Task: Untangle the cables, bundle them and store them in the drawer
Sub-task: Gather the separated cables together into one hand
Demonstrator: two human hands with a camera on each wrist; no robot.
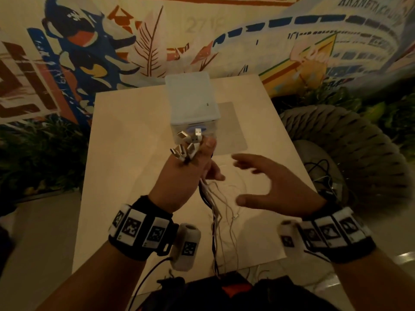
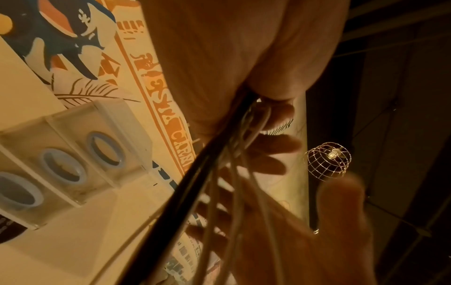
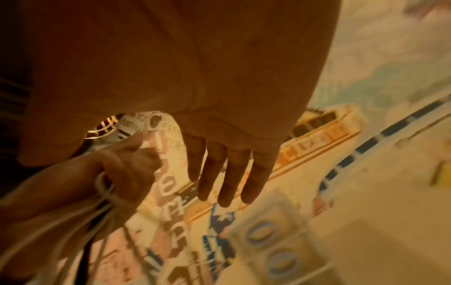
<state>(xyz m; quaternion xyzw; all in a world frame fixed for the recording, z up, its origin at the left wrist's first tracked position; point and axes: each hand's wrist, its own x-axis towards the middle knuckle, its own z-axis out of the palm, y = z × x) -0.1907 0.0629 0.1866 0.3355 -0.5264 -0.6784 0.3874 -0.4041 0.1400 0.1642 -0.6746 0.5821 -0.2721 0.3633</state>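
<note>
Centre of the head view: the left hand (image 1: 179, 176) is raised over the white table (image 1: 125, 153), fist upright, fingers and thumb curled tight round a bunch of cables (image 1: 215, 205). The USB plugs (image 1: 187, 143) fan out above the fist, pointing toward the top of the frame, and the loose strands, white ones and a black one, hang from under the hand down to the table's near edge at lower centre. In the left wrist view the cables (image 2: 219, 164) run diagonally from the closed fingers (image 2: 273, 119) toward the lower left.

Just right of it, the right hand (image 1: 274, 187) hovers with palm turned toward the bunch, fingers stretched and thumb spread, holding nothing; it sits close to the strands, though the motion blur makes contact hard to judge. The right wrist view shows those fingers (image 3: 227, 173) straight and together, the left fist (image 3: 117, 173) at lower left.

Behind the hands, upper centre, stands the small plastic drawer unit (image 1: 193, 104); its drawers with blue ring handles (image 2: 63, 167) look closed.
</note>
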